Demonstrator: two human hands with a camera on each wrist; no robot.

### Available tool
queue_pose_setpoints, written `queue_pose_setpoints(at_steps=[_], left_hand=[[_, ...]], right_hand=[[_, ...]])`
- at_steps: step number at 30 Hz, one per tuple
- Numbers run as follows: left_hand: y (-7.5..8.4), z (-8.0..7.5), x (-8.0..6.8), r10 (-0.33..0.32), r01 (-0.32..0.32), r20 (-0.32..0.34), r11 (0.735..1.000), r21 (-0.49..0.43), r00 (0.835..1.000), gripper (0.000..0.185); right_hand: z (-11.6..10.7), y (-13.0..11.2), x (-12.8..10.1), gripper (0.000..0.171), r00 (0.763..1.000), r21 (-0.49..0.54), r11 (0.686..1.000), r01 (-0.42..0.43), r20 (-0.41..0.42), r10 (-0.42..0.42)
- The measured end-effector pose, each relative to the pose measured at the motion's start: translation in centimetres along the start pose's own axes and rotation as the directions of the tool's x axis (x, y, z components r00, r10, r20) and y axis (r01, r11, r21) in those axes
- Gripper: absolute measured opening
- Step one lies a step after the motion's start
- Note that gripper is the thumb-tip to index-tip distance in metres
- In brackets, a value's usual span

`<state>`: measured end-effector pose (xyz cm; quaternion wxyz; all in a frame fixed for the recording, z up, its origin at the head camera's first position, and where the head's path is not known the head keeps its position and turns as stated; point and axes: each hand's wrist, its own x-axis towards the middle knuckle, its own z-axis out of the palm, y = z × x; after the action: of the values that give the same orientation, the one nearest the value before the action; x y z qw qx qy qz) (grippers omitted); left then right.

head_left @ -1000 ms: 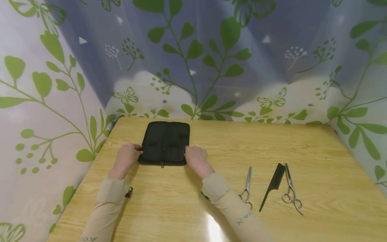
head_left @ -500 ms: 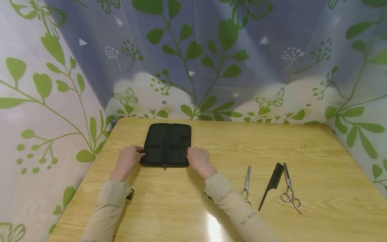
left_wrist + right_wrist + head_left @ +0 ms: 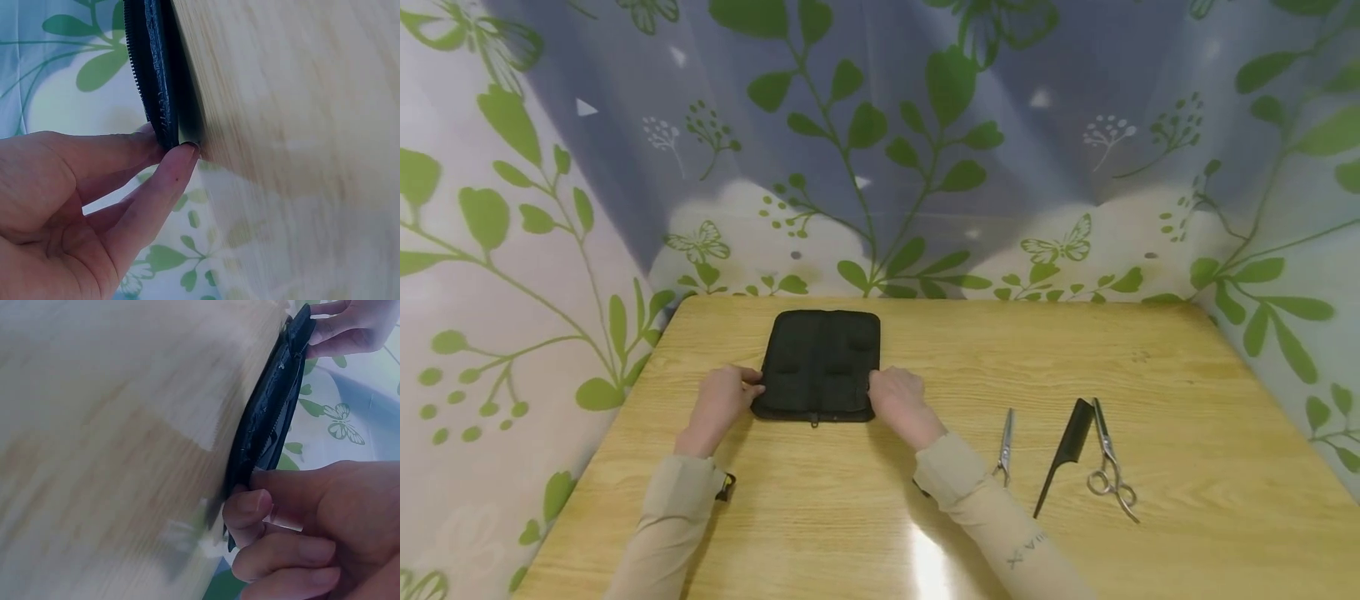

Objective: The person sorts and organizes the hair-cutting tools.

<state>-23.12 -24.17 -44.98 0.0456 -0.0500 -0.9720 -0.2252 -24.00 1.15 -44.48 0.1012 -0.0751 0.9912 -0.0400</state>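
Note:
A black zip case (image 3: 820,362) lies flat on the wooden table (image 3: 1075,358), left of the middle. My left hand (image 3: 754,387) pinches its left edge near the front corner. In the left wrist view the fingers (image 3: 162,169) close on the zipped edge of the case (image 3: 153,75). My right hand (image 3: 877,390) pinches the right edge. In the right wrist view its thumb (image 3: 250,509) presses the case (image 3: 269,412) where the zip gapes slightly. The left hand (image 3: 350,325) shows at the far end.
To the right of the case lie a pair of silver scissors (image 3: 1003,446), a black tail comb (image 3: 1063,450) and a second pair of scissors (image 3: 1107,467). Leaf-patterned sheets wall the table at the back and both sides.
Both hands keep hold of the case's edges and have slid it a little to the right, closer to the scissors. The view has tilted slightly.

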Motion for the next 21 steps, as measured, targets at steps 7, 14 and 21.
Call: queue_pose_setpoints(at_steps=[7,14,21], left_hand=[[0.9,0.3,0.0,0.000,0.000,0.008,1.000,-0.010,1.000,0.020],[1.5,0.6,-0.2,-0.011,0.011,0.013,1.000,-0.016,1.000,0.019],[2.2,0.8,-0.6,0.015,-0.015,-0.003,1.000,-0.024,1.000,0.018]], right_hand=[[-0.1,0.6,-0.6,0.014,1.000,-0.021,0.999,-0.026,0.007,0.026],[-0.3,1.1,-1.1,0.016,1.000,-0.020,1.000,-0.013,0.014,0.014],[-0.3,1.8,-1.6,0.015,1.000,-0.035,0.999,-0.022,0.018,0.022]])
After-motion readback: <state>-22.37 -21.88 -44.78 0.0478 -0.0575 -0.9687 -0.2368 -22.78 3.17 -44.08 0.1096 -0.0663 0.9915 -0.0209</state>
